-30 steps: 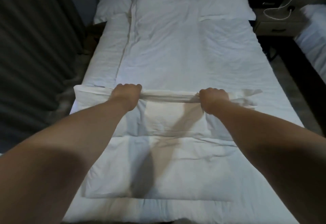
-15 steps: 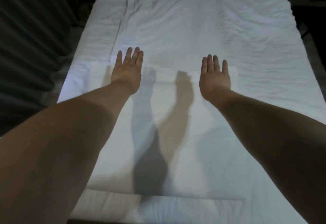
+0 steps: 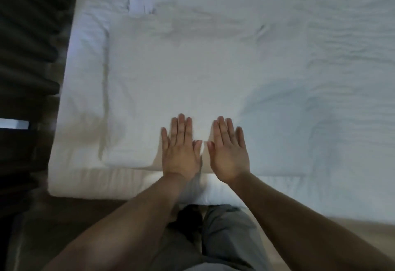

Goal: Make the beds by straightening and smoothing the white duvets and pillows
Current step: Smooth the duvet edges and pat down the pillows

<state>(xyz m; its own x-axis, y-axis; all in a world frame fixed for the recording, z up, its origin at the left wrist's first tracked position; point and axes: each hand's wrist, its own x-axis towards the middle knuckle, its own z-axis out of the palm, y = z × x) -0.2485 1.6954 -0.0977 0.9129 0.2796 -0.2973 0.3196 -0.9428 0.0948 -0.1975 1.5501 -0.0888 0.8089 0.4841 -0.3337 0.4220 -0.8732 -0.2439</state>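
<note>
L hand + R hand flat on white duvet, foot end of bed.

Palms down, side by side, thumbs nearly touching; fingers straight, close together, gripping nothing on either hand. Wrists sit over near fold edge of duvet's top layer; that layer's L edge lies in from the bed's L side, leaving a white strip. Cloth by hands fairly smooth; creases at far end, more wrinkles to the R. Dark pleated curtain runs along L of bed. Grey trousers show below forearms, at bed's foot. Frame edges blurred.
</note>
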